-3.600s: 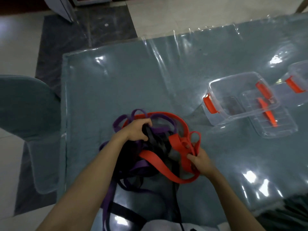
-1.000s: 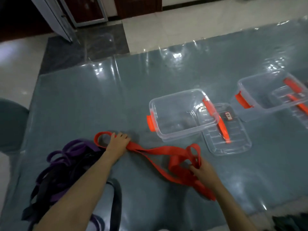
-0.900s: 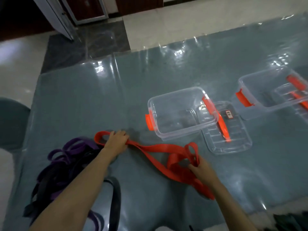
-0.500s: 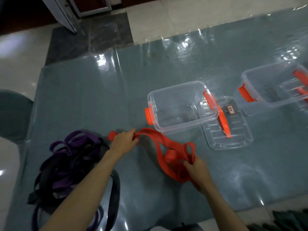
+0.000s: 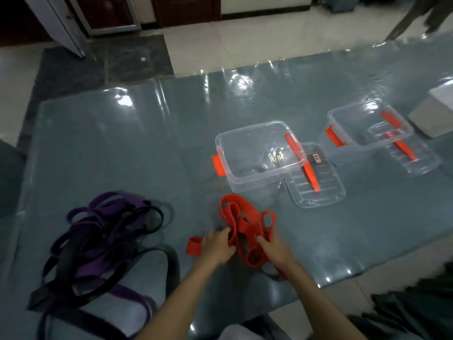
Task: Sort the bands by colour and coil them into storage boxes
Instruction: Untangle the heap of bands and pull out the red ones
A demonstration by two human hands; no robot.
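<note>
- We see the left hand (image 5: 219, 246) and the right hand (image 5: 274, 247) close together at the near middle of the grey desk (image 5: 122, 148) under its clear glossy plastic sheet.
- Both hands grasp the flat red elastic band (image 5: 241, 220): each grip is clenched round its folds, and its loops bunch up between and just beyond the fingers.
- One short end of the red band sticks out to the left of the left hand and lies on the desk.
- The heap of purple and black elastic bands (image 5: 98, 244) lies tangled at the near left, well apart from the red one.
- The nearer clear rectangular plastic box with orange clips (image 5: 257, 155) stands open just beyond the red band, holding no bands.
- Its clear ribbed lid with an orange handle (image 5: 316, 185) lies to its right, partly under the box's edge.
- The farther clear plastic box with orange clips (image 5: 362, 128) stands to the right, its own clear lid (image 5: 407, 150) beside it.
</note>
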